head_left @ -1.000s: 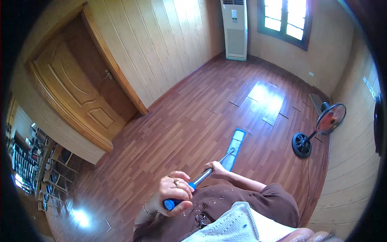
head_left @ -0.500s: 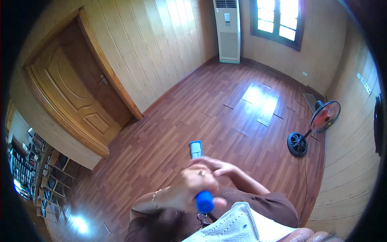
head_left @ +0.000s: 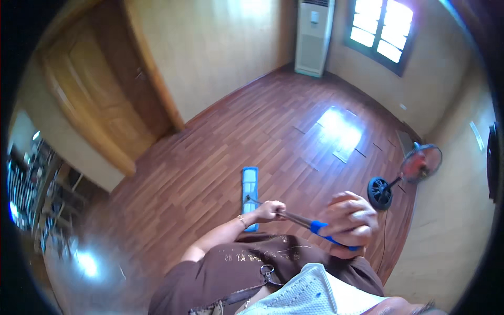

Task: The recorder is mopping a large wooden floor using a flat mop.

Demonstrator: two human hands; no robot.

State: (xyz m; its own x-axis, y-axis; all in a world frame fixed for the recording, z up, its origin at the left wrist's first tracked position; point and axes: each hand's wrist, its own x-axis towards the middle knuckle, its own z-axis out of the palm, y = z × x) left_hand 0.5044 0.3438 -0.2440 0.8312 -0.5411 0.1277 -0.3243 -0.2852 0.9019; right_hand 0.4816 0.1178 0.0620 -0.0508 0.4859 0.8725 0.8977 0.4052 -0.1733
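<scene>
A flat mop with a blue-edged, pale-centred head [head_left: 251, 181] lies on the wooden floor in front of me. Its thin pole [head_left: 296, 218] slants up to the right, ending in a blue grip [head_left: 318, 227]. My left hand [head_left: 271, 211], with a bracelet at the wrist, is closed round the pole's lower part and partly covers the view of the mop head. My right hand [head_left: 350, 218] is curled over the blue grip at the upper end, somewhat blurred; part of the grip is hidden behind its fingers.
A standing fan [head_left: 420, 164] with a round black base is at the right, its cord running along the floor. Raised plank edges [head_left: 361, 153] show near the bright reflection. A door [head_left: 100, 89] and stacked furniture [head_left: 55, 194] are at left; a tall air conditioner [head_left: 313, 42] stands far back.
My left hand has gone from the blue grip to lower on the pole, and my right hand has moved right, onto the grip. The mop pole now slants rightward; more of the head shows.
</scene>
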